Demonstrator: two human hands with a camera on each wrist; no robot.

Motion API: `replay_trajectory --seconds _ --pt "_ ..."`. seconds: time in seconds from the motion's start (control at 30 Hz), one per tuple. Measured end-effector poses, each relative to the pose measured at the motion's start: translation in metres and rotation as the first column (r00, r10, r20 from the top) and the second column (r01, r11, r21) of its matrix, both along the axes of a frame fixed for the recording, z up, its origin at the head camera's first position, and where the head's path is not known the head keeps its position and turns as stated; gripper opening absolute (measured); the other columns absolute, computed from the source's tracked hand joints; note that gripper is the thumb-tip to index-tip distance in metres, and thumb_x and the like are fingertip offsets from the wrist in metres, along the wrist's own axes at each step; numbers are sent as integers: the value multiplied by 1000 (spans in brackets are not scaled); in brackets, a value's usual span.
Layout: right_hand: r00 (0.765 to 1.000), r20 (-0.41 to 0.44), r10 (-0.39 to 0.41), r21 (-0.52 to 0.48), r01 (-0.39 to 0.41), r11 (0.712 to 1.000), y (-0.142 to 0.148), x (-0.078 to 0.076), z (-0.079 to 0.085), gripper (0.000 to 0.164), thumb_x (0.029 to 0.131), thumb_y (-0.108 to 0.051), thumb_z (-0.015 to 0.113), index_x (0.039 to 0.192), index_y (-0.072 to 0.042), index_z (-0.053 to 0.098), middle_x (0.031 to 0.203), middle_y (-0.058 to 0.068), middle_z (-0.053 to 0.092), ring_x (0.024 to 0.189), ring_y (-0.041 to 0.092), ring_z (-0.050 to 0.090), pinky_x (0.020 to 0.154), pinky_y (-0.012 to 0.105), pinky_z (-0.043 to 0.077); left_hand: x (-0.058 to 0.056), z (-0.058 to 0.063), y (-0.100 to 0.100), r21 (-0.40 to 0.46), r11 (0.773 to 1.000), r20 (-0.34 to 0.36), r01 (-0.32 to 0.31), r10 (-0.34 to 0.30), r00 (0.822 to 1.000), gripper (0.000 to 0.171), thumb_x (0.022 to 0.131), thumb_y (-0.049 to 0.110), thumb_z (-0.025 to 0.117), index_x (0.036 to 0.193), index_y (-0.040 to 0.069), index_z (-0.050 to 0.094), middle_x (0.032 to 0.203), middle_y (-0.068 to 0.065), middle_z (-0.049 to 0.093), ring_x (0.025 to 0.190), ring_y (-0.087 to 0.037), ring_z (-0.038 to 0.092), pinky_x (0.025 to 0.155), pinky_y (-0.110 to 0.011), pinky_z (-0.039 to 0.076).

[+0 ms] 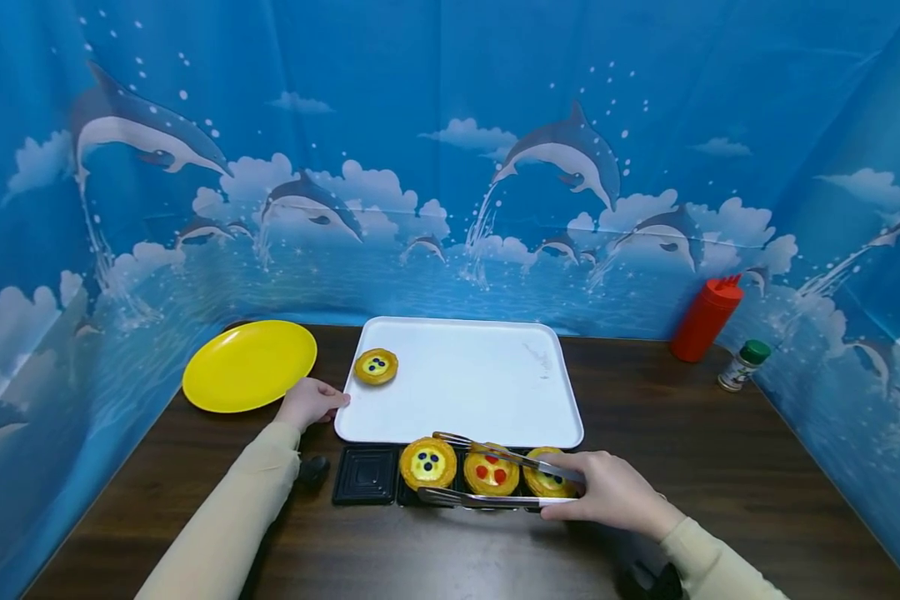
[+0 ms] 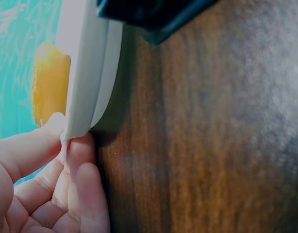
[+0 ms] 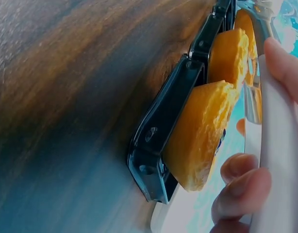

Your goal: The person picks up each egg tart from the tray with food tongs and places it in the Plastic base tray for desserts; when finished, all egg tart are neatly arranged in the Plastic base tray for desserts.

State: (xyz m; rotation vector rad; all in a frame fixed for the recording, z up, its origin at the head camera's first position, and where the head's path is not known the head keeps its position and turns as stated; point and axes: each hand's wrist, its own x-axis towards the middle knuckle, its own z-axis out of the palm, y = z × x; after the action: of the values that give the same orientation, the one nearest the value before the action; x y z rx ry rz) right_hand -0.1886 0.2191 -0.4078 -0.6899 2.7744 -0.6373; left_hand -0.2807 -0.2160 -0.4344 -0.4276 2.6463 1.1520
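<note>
On the dark wooden table (image 1: 645, 400), just on the person's side of the white tray (image 1: 465, 383), a black tray (image 1: 366, 475) holds three tarts in a row: a blue-dotted tart (image 1: 428, 463) on the left, a red-dotted tart (image 1: 491, 473) beside it and a third tart (image 1: 551, 488) at the right end, partly behind the tongs; the right hand (image 1: 607, 492) grips the metal tongs (image 1: 525, 461) by their pale handles, thumb on one arm and fingers on the other; their arms stand apart, the tips lying by the far and near edges of the blue-dotted tart, though whether they touch it I cannot tell; the left hand (image 1: 311, 402) pinches the left rim of the white tray between thumb and fingers, near a lone tart (image 1: 376, 367) lying on it; the tarts look light, with rough, layered sides that would probably flake or dent under a hard squeeze, and whether they are real or moulded I cannot tell; the best hold seems to be low on the crust at opposite sides, away from the dotted tops, with gentle, even pressure; the crust rises above the black tray's wall in the right wrist view, leaving some side to take hold of; the smooth metal might slip if it caught only the upper rim.
</note>
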Motion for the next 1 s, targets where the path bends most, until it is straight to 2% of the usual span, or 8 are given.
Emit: replay_trajectory --seconds 0.13,0.4,0.63,1.0 --pt "1000 -24 -7 11 8 1000 -3 1 0 69 70 -61 72 122 -17 65 105 1 69 74 8 54 63 24 50 0 0 -1 -3 1000 3 -9 9 1000 35 90 25 66 108 -5 67 102 -18 66 78 -22 59 73 -30 54" --pt "998 -65 -12 45 15 999 -4 1 0 68 70 -64 71 123 -22 64 101 -5 69 71 5 52 62 24 49 -1 -2 -2 3 1000 3 -8 8 1000 35 90 25 66 109 -5 67 103 -18 66 79 -22 60 74 -31 55" --pt "997 -73 -5 55 9 998 -5 3 4 70 69 -65 71 122 -20 65 104 0 70 74 7 55 65 28 52 -2 -1 -1 -1 1000 0 -6 6 1000 36 91 26 64 109 -5 66 104 -19 65 80 -22 60 76 -33 54" --pt "996 -84 -12 58 17 998 -4 5 6 70 69 -63 73 122 -18 65 105 0 69 75 7 56 66 29 53 -3 -2 0 16 1000 4 -14 14 1000 35 91 25 64 109 -5 66 104 -19 65 81 -23 60 76 -31 55"
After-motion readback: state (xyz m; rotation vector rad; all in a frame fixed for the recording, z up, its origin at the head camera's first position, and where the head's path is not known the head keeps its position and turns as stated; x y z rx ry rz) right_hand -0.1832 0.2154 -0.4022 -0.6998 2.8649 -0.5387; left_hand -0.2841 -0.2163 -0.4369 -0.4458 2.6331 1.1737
